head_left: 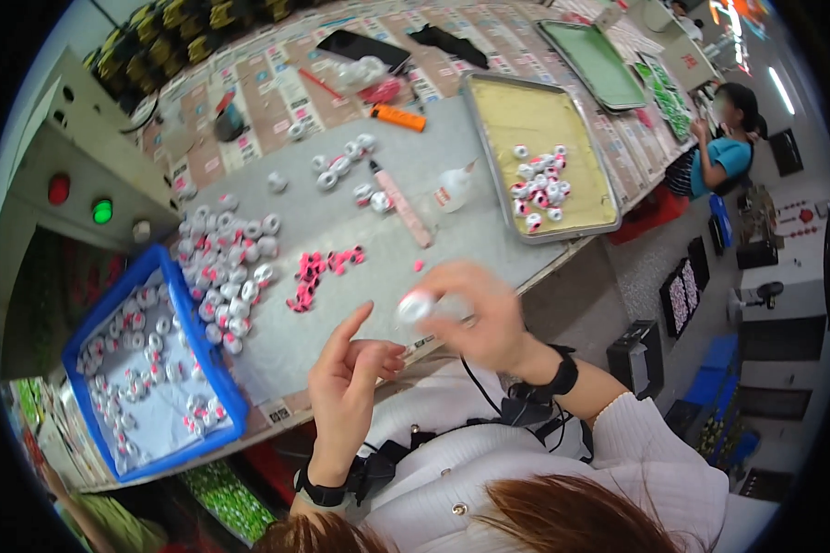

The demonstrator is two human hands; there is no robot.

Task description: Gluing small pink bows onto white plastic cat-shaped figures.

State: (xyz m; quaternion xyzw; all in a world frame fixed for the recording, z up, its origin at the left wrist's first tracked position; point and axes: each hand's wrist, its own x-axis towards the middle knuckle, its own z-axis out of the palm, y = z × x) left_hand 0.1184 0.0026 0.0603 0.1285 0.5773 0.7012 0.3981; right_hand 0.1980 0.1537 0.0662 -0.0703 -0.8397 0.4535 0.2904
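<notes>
Grey floor stretches toward a pale wall, a tube light glowing white.

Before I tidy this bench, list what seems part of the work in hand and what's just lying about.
Likely in use:
white piece in right hand
white-and-pink pieces
small pink pieces
blue tray

Probably just lying about:
black phone
orange object

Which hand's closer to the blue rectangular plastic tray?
Left. Your left hand is right of the tray, apart from it; your right hand is farther right, holding a round white piece.
</notes>
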